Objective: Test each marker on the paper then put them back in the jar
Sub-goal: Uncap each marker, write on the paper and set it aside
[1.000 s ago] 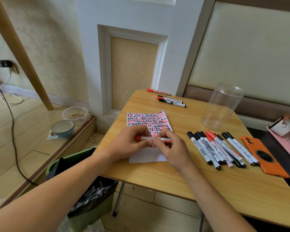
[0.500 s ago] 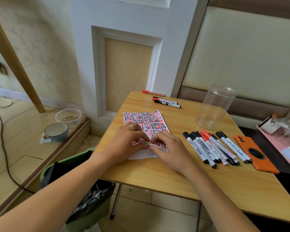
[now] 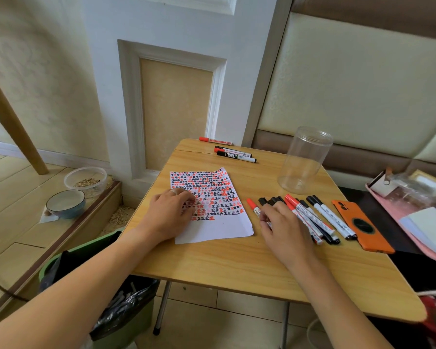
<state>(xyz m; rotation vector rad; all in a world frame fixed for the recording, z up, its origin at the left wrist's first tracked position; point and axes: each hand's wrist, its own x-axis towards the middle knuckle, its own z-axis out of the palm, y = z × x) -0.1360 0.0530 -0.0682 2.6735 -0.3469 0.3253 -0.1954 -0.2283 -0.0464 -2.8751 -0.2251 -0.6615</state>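
Right hand (image 3: 285, 230) touches markers (image 3: 322, 217); three markers (image 3: 233, 153) apart.

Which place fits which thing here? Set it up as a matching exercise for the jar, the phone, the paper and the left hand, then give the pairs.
Things:
1. jar
2. orange phone
3. paper
4. left hand

Places:
A. right of the row of markers
B. resting on the paper's left edge
C. upright and empty, beyond the markers
D. flat on the table, covered in red and black marks

Pairs: 1-C, 2-A, 3-D, 4-B
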